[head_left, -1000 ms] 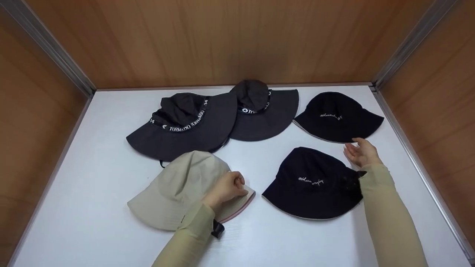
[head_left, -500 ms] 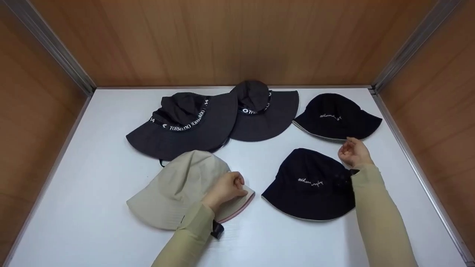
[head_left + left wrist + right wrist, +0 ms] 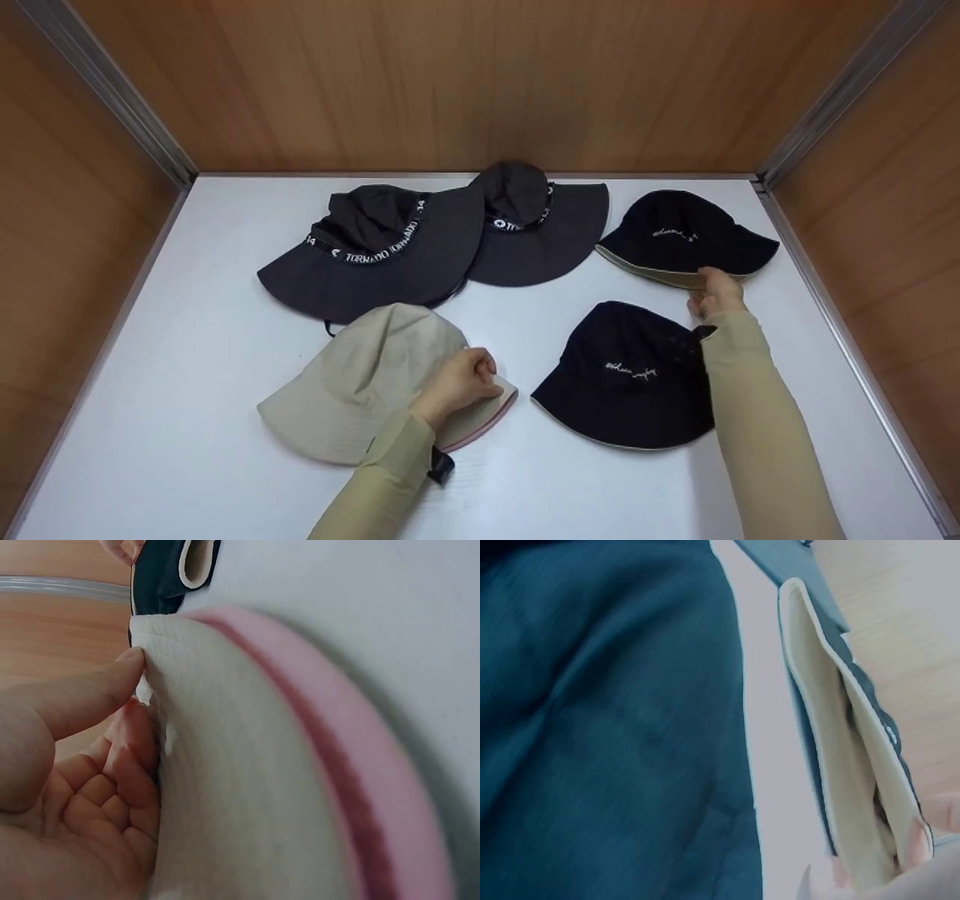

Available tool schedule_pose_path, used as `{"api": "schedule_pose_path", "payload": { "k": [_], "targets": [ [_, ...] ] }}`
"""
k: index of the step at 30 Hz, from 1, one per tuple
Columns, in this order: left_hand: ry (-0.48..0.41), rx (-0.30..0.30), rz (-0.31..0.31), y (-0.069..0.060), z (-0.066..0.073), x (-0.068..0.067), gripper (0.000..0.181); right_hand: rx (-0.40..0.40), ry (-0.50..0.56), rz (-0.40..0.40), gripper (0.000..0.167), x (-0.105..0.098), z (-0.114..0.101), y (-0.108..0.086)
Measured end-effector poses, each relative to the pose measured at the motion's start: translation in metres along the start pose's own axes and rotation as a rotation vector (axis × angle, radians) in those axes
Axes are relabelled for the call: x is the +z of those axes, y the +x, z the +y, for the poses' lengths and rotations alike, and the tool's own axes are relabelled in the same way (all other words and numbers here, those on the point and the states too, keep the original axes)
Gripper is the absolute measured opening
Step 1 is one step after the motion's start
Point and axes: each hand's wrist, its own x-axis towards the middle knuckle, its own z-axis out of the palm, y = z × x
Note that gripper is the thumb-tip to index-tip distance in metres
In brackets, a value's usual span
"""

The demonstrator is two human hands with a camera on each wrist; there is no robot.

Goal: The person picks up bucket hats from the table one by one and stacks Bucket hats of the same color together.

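Cream lining (image 3: 836, 765) broad from right wrist, slim overhead; hands (image 3: 456, 382) (image 3: 720, 293) tight on beige brim (image 3: 225, 765), black brim (image 3: 660, 259)

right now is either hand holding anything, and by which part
The left hand pinches the beige hat by its brim's right side; the right hand grips the black hat at the far right by its near brim edge.

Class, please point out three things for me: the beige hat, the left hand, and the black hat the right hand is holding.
Beige hat (image 3: 367, 373): head view, side of the crown.
Left hand (image 3: 456, 381): head view, back of the hand.
Held black hat (image 3: 677, 235): head view, crown's white lettering.
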Motion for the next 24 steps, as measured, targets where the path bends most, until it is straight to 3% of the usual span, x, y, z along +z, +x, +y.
{"api": "schedule_pose_path", "payload": {
  "k": [5,14,24],
  "targets": [
    [0.012,0.008,-0.004,-0.001,0.001,0.000,0.021,0.070,0.153,-0.041,0.053,-0.001,-0.002,0.005],
    [0.007,0.040,-0.008,-0.001,0.003,0.002,0.020,0.085,0.458,-0.049,0.053,-0.007,0.008,0.022],
    [-0.012,0.010,-0.016,-0.002,0.003,0.006,0.021,0.152,0.828,-0.280,0.060,-0.014,0.012,0.036]
  ]
}}
